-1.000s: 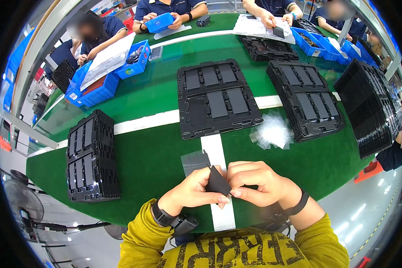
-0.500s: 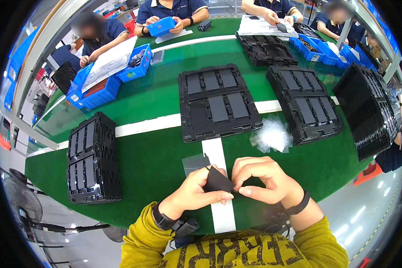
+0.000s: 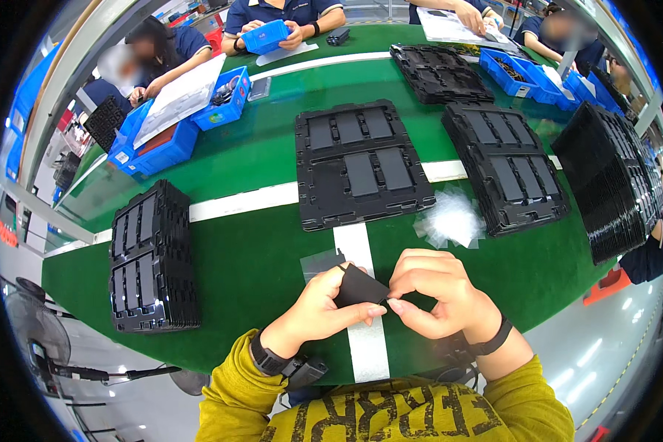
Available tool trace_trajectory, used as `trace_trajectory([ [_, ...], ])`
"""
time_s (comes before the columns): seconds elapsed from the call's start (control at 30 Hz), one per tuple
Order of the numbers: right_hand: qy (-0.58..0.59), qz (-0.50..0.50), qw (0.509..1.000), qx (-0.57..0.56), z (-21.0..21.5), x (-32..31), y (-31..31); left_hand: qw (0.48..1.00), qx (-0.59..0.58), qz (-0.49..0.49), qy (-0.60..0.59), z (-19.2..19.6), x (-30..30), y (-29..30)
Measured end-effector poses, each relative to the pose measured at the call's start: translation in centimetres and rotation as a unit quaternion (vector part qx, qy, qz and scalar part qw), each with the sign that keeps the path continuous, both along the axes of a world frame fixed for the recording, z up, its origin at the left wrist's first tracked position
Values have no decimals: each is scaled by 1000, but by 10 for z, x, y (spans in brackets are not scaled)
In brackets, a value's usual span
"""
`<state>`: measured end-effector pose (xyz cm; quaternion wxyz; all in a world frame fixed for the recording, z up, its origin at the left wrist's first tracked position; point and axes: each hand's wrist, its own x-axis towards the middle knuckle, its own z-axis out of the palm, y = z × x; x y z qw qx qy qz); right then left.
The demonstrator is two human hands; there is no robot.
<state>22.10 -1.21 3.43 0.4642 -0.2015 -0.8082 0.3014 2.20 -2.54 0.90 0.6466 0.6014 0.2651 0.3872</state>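
Two hands (image 3: 390,302); flat black piece (image 3: 361,286) tilted rightward-down

Hands close in on the black piece, low centre of the frame

Over the last second the right hand (image 3: 438,298) has curled further and drawn toward the left hand (image 3: 324,313), its fingertips now meeting the left thumb at the lower right corner of the small flat black piece (image 3: 359,287). The piece has tilted, its right end dipping. The clear film sheet (image 3: 318,261) behind it shows more at the upper left.
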Motion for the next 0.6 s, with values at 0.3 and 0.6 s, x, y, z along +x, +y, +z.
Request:
trace_trajectory([
  [0.3,11,-6,1000,16,0,-1,-1,1000,-15,-11,-8,-1,0,0],
  [0.6,27,-11,999,43,-2,-5,-2,995,-28,-58,-72,-7,-1,0],
])
